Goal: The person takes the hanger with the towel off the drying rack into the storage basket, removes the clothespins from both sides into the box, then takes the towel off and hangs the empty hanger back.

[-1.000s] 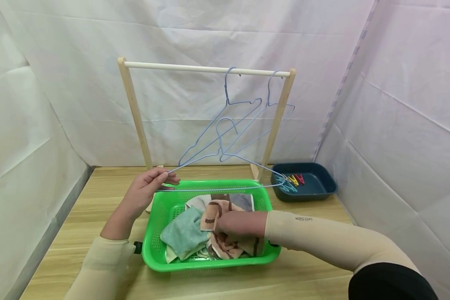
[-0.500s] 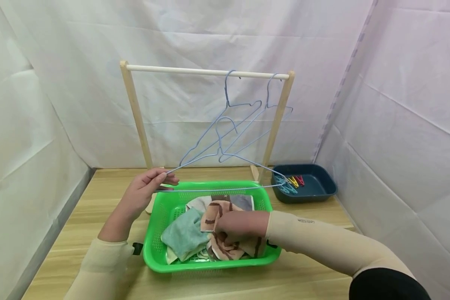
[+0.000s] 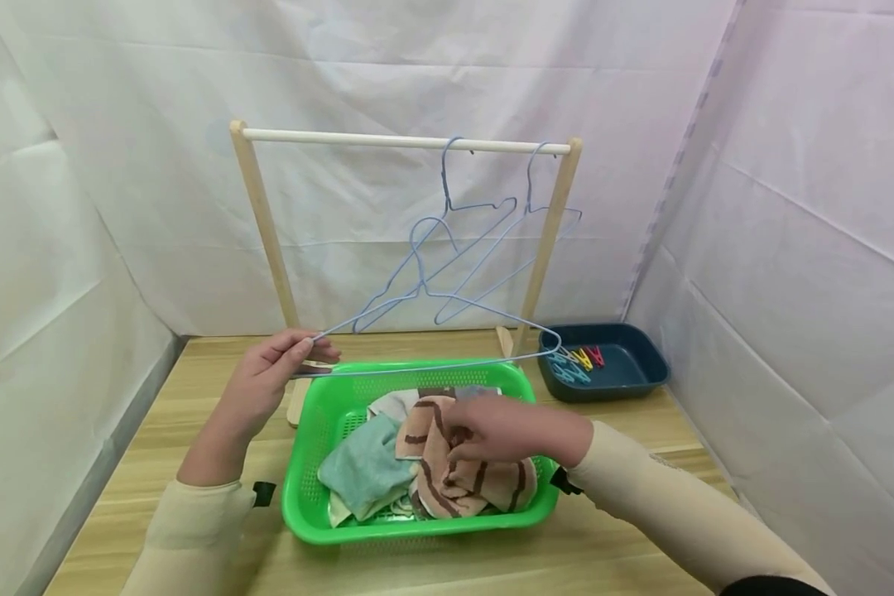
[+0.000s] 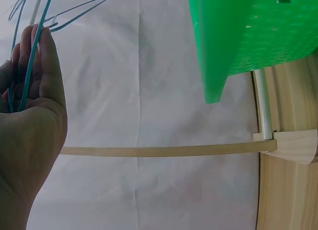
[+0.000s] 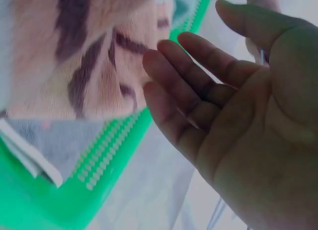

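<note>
My left hand holds a blue wire hanger by its left corner, above the far side of a green basket. The hanger's hook points up; its right end reaches over the edge of a dark blue tub. In the left wrist view the wire runs across the palm and fingers. Over the basket hovers my right hand, just above a peach towel with brown stripes. The right wrist view shows that hand with its fingers loosely bent and nothing in them, apart from the towel.
A teal towel and a grey one lie in the basket too. Behind stands a wooden rack with a white rod, carrying two blue hangers. The dark blue tub at right holds several coloured clothespins.
My right hand has risen off the striped towel and moved up and to the right. The hanger in my left hand has shifted slightly left and upward.
</note>
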`<state>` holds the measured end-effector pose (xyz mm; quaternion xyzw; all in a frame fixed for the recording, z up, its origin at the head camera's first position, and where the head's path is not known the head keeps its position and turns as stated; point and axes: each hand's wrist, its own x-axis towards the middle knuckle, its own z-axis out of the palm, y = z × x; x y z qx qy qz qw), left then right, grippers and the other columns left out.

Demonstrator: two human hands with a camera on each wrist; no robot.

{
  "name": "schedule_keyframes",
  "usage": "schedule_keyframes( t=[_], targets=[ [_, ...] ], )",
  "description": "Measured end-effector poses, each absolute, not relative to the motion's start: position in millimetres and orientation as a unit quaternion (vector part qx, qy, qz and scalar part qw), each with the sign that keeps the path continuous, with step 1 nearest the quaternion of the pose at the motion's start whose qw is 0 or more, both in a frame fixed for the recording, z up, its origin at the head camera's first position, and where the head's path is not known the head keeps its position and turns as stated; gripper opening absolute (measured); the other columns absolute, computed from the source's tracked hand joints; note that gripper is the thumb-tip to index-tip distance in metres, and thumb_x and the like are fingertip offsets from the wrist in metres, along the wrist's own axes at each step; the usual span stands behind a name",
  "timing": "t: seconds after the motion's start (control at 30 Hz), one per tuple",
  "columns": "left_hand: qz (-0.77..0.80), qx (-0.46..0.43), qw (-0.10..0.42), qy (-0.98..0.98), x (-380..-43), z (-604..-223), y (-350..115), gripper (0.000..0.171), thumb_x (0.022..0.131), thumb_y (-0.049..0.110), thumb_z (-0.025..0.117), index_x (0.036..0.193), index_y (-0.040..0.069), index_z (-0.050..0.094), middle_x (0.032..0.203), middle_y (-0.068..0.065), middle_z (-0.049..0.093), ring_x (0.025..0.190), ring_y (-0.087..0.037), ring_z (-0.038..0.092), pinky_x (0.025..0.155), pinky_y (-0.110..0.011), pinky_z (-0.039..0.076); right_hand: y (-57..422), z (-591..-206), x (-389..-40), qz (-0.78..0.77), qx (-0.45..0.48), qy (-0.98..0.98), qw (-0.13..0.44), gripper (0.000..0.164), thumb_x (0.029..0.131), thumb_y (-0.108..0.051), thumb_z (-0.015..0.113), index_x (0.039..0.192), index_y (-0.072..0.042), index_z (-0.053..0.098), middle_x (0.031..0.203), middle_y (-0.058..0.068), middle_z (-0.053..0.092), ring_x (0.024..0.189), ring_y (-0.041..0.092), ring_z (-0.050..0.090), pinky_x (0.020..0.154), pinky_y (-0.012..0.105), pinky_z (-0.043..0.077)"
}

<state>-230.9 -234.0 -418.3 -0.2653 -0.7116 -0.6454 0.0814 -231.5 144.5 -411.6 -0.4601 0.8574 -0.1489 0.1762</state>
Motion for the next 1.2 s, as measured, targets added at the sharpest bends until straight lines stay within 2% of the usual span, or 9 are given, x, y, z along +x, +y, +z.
schedule_keyframes(
  t=[0.2,0.37,0.5,0.6,0.9,1.2],
  targets=[
    [-0.651,-0.266,0.091,-0.705,-228.1,-409.4,-240.9,0.029,0.120,0.006,0.047,0.129,-0.011,0.069,0.118,-0.004,0.082,0.110,-0.017,0.079,0.091,-0.031,0.066,178.7,-403.3,-233.7,-0.208,-0.430,0.871,0.119,0.003,0.111,-0.022,0.072,0.110,-0.020,0.071,0.103,-0.012,0.063,0.089,0.013,0.061,0.076,0.030,0.055],
    [-0.659,-0.265,0.111,-0.696,-224.0,-401.9,-249.9,0.027,0.118,0.002,0.047,0.127,-0.014,0.067,0.117,-0.002,0.082,0.109,-0.016,0.079,0.092,-0.028,0.065,202.3,-403.2,-236.1,-0.241,-0.386,0.889,0.050,0.005,0.111,-0.023,0.073,0.114,-0.020,0.072,0.109,-0.010,0.067,0.097,0.010,0.064,0.084,0.040,0.061],
    [-0.673,-0.272,0.124,-0.677,-221.3,-396.7,-257.1,0.025,0.118,-0.001,0.046,0.124,-0.016,0.066,0.116,-0.002,0.082,0.108,-0.016,0.080,0.093,-0.028,0.065,219.8,-411.9,-239.6,-0.263,-0.344,0.901,0.017,0.008,0.110,-0.021,0.074,0.116,-0.017,0.073,0.112,-0.008,0.068,0.100,0.011,0.066,0.088,0.046,0.062],
    [-0.685,-0.282,0.139,-0.657,-220.0,-392.6,-263.6,0.024,0.117,-0.004,0.046,0.123,-0.018,0.065,0.115,-0.004,0.083,0.107,-0.017,0.080,0.093,-0.028,0.065,231.1,-419.4,-241.5,-0.282,-0.314,0.906,0.010,0.007,0.109,-0.021,0.075,0.115,-0.017,0.074,0.112,-0.007,0.068,0.101,0.012,0.066,0.087,0.048,0.063],
    [-0.746,-0.312,0.179,-0.561,-216.3,-380.4,-285.5,0.026,0.114,-0.013,0.039,0.121,-0.028,0.059,0.116,-0.021,0.080,0.109,-0.027,0.080,0.094,-0.036,0.066,252.7,-436.7,-244.2,-0.315,-0.270,0.910,0.012,0.007,0.111,-0.025,0.073,0.113,-0.018,0.072,0.109,-0.006,0.068,0.098,0.012,0.066,0.080,0.037,0.060],
    [-0.782,-0.287,0.221,-0.508,-213.0,-373.6,-309.1,0.026,0.114,-0.013,0.041,0.124,-0.030,0.058,0.115,-0.026,0.079,0.106,-0.033,0.081,0.093,-0.038,0.067,260.0,-445.1,-245.4,-0.324,-0.262,0.909,0.014,0.014,0.110,-0.030,0.074,0.111,-0.017,0.072,0.106,-0.008,0.067,0.094,0.011,0.065,0.076,0.034,0.058]
  ],
)
